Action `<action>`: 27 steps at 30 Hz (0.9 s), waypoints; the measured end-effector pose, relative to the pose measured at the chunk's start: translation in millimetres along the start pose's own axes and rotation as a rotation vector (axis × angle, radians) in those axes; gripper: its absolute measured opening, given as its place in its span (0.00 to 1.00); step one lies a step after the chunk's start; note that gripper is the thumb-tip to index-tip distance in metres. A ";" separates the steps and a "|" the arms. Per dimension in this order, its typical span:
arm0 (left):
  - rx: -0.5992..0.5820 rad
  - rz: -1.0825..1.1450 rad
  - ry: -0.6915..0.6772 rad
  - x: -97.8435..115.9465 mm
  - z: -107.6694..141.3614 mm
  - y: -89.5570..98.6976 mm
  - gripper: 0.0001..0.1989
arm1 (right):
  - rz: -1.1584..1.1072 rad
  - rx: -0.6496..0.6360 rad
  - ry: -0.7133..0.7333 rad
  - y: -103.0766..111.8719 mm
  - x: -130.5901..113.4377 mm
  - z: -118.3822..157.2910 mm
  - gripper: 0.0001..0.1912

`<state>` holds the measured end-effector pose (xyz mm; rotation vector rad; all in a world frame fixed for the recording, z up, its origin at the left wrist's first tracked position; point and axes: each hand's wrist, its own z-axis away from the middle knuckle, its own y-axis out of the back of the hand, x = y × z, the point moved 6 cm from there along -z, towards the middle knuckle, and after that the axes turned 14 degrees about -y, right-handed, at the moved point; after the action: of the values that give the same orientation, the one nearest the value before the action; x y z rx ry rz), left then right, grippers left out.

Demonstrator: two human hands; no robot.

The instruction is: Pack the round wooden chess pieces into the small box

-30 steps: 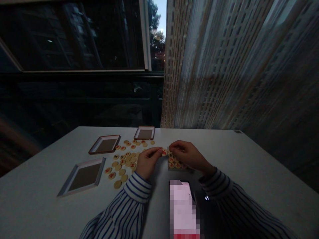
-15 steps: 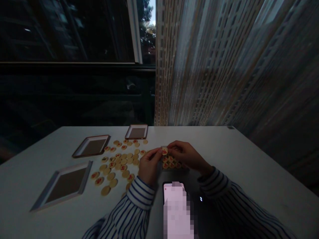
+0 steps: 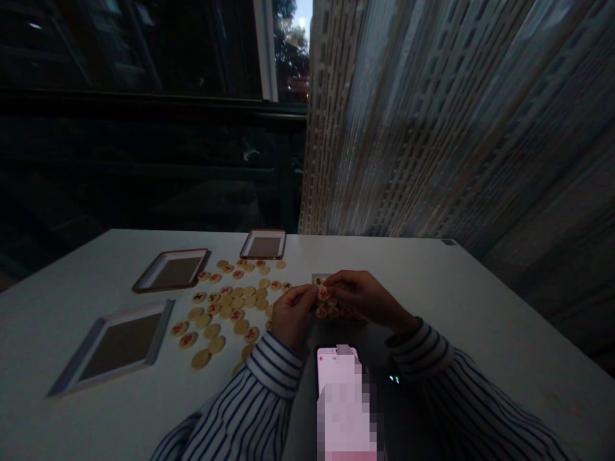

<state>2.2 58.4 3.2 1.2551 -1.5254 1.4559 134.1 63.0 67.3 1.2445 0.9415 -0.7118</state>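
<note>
Over a small open box packed with rows of xiangqi pieces, the left hand and right hand work close together. The left thumb and forefinger are pinched narrow, their tips touching the left edge of a red-marked piece above the box's front rows; whether they grip it cannot be told. The right fingers are narrow too, tips just beside that piece, and what lies between them, if anything, is hidden. A black-marked piece sits just beyond, at the far left corner of the box.

Loose xiangqi pieces spread over the white table left of the box, some bearing red or black characters, others plain. Three shallow trays lie beyond and beside them. A lit phone lies nearer the person.
</note>
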 end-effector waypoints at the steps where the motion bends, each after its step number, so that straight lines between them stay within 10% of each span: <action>1: 0.000 0.000 0.011 -0.6 0.2 0.1 0.14 | 0.004 -0.009 0.003 -0.4 -0.1 0.0 0.07; 27: 0.085 0.241 0.156 -6.2 2.3 -0.3 0.16 | -0.034 -0.034 -0.002 -1.1 2.6 -0.1 0.10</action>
<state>4.7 57.3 -2.8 1.0041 -1.5641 1.7459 134.3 63.0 64.5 1.2007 0.9716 -0.7206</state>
